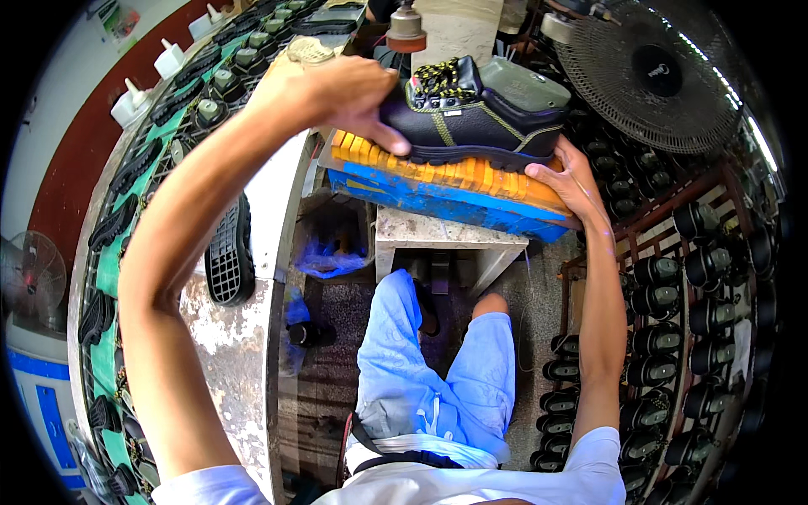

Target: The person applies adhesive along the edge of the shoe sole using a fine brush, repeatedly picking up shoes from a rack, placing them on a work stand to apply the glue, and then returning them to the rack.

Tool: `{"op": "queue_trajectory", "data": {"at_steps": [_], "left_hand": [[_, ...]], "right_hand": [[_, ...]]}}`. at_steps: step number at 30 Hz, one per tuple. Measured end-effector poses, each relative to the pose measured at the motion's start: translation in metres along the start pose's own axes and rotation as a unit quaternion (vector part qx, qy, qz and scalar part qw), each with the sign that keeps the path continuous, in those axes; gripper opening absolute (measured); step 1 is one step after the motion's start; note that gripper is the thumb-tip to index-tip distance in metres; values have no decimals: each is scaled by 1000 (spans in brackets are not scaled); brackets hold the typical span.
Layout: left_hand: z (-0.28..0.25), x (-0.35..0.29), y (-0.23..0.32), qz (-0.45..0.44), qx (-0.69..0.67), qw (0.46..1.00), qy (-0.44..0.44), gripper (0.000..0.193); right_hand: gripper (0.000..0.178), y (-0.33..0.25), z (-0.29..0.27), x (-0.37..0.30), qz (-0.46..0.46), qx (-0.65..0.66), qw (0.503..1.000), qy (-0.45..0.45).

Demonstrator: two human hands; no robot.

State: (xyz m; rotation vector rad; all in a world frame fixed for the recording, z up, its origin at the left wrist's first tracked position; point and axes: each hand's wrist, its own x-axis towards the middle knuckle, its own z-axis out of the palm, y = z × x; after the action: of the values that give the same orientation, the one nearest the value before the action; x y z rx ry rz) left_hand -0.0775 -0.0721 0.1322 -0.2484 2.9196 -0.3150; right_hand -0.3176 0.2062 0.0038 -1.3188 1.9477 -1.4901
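A black shoe (471, 126) with yellow stitching and black-yellow laces rests sole down on a row of orange pads (438, 172) in a blue press base (454, 204). A green-grey shoe last (523, 87) fills its opening. My left hand (358, 97) is closed round the toe, thumb low near the sole edge. My right hand (571, 178) grips the heel end, thumb against the sole. Above the shoe's toe hangs a round metal press head (406, 32), apart from it. A loose black outsole (229, 252) lies tread up on the worn white bench.
On the left a green conveyor belt (109, 269) carries several soles and lasted uppers. White squeeze bottles (168, 61) stand beyond it. A large fan (656, 71) is at the far right, above racks (665, 337) of lasted shoes. A bin with blue plastic (328, 252) sits below the bench.
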Motion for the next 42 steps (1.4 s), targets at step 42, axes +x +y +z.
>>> {"op": "queue_trajectory", "data": {"at_steps": [42], "left_hand": [[79,3,-85,27,-609,753,249,57]], "right_hand": [[70,-15,17,-6,-21,11,1000,6]]}}
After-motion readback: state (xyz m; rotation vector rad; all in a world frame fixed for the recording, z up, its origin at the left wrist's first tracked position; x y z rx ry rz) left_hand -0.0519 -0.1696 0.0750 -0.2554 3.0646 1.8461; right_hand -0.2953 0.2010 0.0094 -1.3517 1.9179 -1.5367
